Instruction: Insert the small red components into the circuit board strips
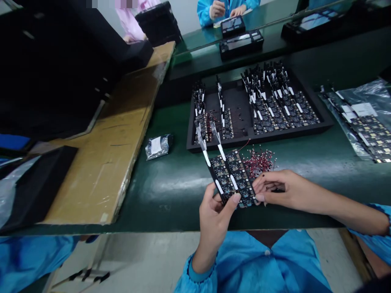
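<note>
Pinching flat rectangular circuit boards (232, 175) between both hands: left hand (215, 213), right hand (281, 189).

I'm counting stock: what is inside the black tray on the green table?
The black tray holds rows of circuit boards with white tabs, packed at its right, fewer at its left; the middle is bare. What lies beneath the boards is covered.

Single head-worn view, looking forward and down across green bench (171, 187); close over both hands at bench's near edge, far side distant. No second view.
</note>
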{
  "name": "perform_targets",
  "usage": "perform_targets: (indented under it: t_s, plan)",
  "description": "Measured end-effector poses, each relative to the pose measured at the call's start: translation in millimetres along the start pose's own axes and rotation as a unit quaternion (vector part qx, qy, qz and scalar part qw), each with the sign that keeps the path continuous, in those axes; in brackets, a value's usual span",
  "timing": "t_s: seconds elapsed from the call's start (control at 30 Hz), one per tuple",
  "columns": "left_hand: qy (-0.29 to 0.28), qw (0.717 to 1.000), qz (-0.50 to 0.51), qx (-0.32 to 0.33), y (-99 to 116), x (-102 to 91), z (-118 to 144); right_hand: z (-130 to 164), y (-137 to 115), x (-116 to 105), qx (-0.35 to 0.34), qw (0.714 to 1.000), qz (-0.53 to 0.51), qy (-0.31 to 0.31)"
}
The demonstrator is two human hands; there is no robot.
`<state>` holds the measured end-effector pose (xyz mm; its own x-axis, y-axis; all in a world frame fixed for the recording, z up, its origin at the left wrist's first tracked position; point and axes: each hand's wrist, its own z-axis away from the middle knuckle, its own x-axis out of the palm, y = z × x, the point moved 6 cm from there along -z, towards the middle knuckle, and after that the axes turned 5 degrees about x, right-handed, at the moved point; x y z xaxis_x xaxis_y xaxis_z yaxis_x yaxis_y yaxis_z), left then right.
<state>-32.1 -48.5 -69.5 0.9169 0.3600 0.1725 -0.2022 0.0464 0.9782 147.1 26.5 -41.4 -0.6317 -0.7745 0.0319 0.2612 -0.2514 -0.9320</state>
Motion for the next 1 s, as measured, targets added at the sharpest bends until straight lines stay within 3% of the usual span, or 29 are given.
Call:
perform_targets:
  t_s: [0.47,0.77,0.83,0.93,1.0]
  plan:
    - [0.013,1.0,-0.014,0.019,3,3.2,-1,-10,9,2,0.0,0.998,-0.061,0.023]
    - [-0.008,1.0,0.006,0.01,-2,1.9,0,6,-6,-13,0.02,0.999,0.033,0.006]
    - [-0.02,1.0,0.01,0.003,-4,1.0,1,9,-11,-24,0.008,0.998,0.035,0.053]
    - [-0.055,0.998,0.012,-0.019,-9,2.0,2,10,-18,-43,-0.046,0.982,0.003,0.182]
    - [-0.085,0.996,0.006,-0.028,-11,4.4,4,9,-21,-47,-0.088,0.972,-0.035,0.217]
